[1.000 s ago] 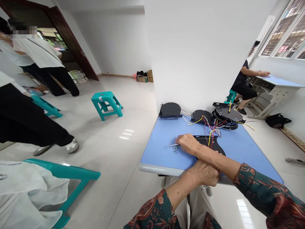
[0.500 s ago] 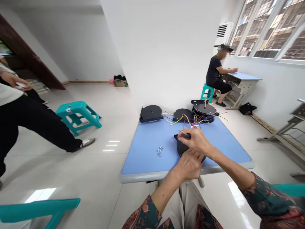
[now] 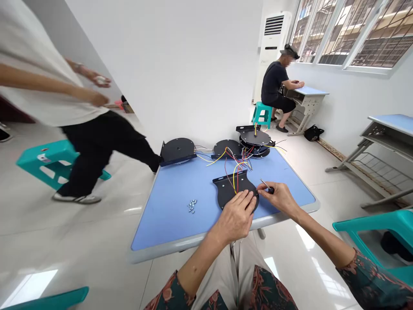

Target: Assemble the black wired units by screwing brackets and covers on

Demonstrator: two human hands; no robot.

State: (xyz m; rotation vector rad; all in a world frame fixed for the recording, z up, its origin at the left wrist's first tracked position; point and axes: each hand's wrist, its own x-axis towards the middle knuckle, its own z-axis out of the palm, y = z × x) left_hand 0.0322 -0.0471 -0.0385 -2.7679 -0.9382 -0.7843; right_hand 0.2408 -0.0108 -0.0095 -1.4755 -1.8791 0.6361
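On the blue table (image 3: 171, 215) in front of me lies a black metal plate (image 3: 225, 188) with a rounded near side and a slotted flange at the back. Yellow and red wires rise from its middle. My left hand (image 3: 235, 215) lies over the plate's near part, fingers stretched out flat on it. At the plate's right edge, my right hand (image 3: 280, 198) grips a small screwdriver (image 3: 271, 190) with a black handle, its metal shaft tilted up and to the left. Its thumb and fingertips touch the rim; whether they pinch a screw there is hidden.
Left of the plate is a small pile of silvery screws (image 3: 192, 206). More round black units stand along the back edge: one at left (image 3: 178, 150), one mid (image 3: 226, 148), a stack (image 3: 254, 138) at right. A person (image 3: 93, 142) passes close at left; another (image 3: 275, 82) sits far right.
My right hand has moved from above the plate's back to its right edge, screwdriver still in it. The plate and its wires show more. The person at left has come nearer; my view has turned right.
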